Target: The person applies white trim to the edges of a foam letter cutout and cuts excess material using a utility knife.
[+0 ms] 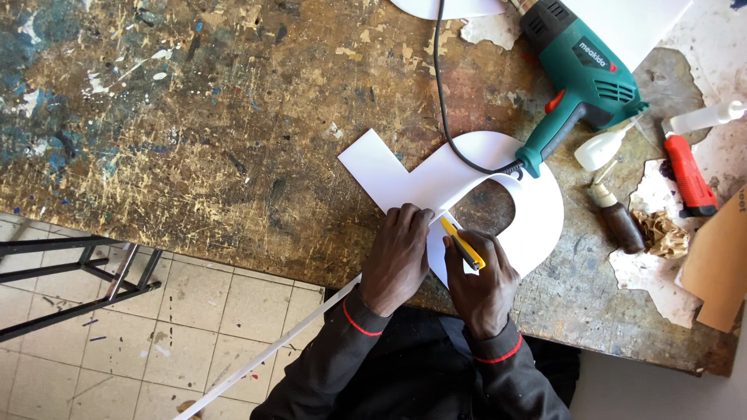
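White plastic sheet (pixel 467 187), cut into a curved letter shape, lay at the near edge of the paint-scarred table (pixel 194 117). Left hand (pixel 397 260) pressed flat on it, fingers together; right hand (pixel 481 284) gripped a yellow utility knife (pixel 462 244). Green heat gun (pixel 580 78) rested beyond.

Both hands (pixel 397 257) (pixel 478 284) close together, curled

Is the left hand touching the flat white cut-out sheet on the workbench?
Touching. The head view shows the left hand lying palm down on the flat white cut-out sheet, fingers spread over its edge, with no gap visible.
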